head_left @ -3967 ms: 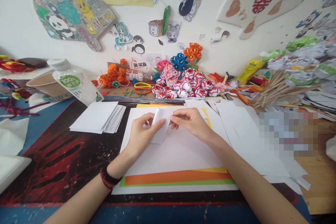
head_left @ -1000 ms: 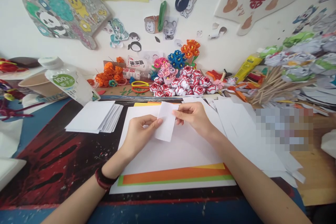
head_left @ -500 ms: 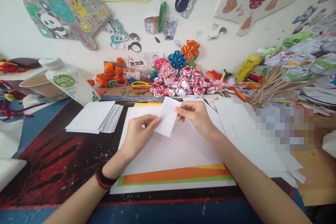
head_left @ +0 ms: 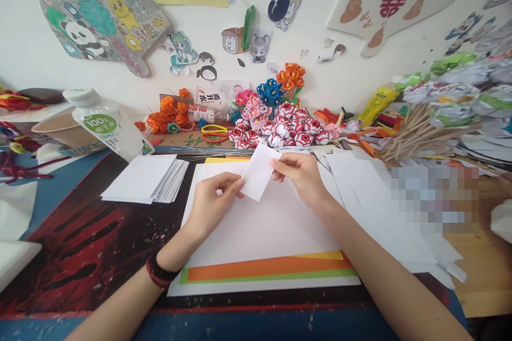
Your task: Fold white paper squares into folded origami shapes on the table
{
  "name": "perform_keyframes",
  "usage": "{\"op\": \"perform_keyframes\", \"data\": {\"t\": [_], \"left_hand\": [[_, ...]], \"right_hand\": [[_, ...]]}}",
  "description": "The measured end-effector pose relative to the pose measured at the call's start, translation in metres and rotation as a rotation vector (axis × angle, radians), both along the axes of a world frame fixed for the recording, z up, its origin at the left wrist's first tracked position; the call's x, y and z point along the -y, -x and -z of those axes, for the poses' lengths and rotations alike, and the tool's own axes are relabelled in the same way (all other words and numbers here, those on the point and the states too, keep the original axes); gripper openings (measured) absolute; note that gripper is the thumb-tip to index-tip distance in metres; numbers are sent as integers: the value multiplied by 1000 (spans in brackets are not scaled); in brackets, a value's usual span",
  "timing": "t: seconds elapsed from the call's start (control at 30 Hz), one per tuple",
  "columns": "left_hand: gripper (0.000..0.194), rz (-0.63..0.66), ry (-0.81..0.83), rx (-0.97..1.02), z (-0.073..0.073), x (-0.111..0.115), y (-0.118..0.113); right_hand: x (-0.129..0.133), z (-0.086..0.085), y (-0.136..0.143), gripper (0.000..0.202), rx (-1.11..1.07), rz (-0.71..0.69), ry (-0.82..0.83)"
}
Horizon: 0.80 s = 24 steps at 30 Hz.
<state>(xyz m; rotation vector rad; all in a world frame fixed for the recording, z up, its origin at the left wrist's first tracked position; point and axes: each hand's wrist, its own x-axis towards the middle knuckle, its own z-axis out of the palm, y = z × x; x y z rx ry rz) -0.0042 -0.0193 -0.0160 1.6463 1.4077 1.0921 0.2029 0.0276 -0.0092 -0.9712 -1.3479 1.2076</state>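
Observation:
Between my two hands a small white piece of paper (head_left: 258, 175) is held up, tilted, over a larger white sheet (head_left: 256, 229). My left hand (head_left: 218, 192) pinches its left edge between thumb and fingers. At the right edge, my right hand (head_left: 296, 170) pinches it the same way. Beneath the large sheet, orange paper (head_left: 264, 270) and green paper show along the front. To the left lies a stack of white paper pieces (head_left: 140, 178), its edges fanned on the right side.
Loose white sheets (head_left: 380, 213) lie at the right. Behind stand red-and-white paper flowers (head_left: 288, 128), orange flowers (head_left: 170, 113), and a leaning plastic bottle (head_left: 110, 125) at the left. A bundle of wooden sticks (head_left: 420, 128) with paper flowers juts in from the right.
The small paper has shifted slightly, its upper edge a little higher and its lower corner raised. Both hands keep their pinch on it. The view has shifted a little.

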Motion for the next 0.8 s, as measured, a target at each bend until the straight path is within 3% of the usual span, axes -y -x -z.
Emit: {"op": "perform_keyframes", "data": {"t": [0.1,0.23,0.33,0.4,0.57,0.73,0.8], "left_hand": [[26,-47,-13,-67,-1,-1,2],[24,-97,-19,-245,-8,0,5],[24,-53,-1,-271,-13,0,5],[23,26,-7,-252,-14,0,5],[23,186,-43,-250,-11,-2,1],[23,241,8,-194,-5,2,-6],[23,243,32,-156,-4,4,-8]], "right_hand": [[-3,0,-2,25,28,-33,54],[-6,2,-8,26,138,-253,203],[-6,3,-10,30,241,-487,300],[-4,4,-10,33,264,-560,338],[-3,9,-8,40,250,-444,287],[-1,12,-3,46,298,-537,219],[1,12,0,46,358,-514,159]]}}
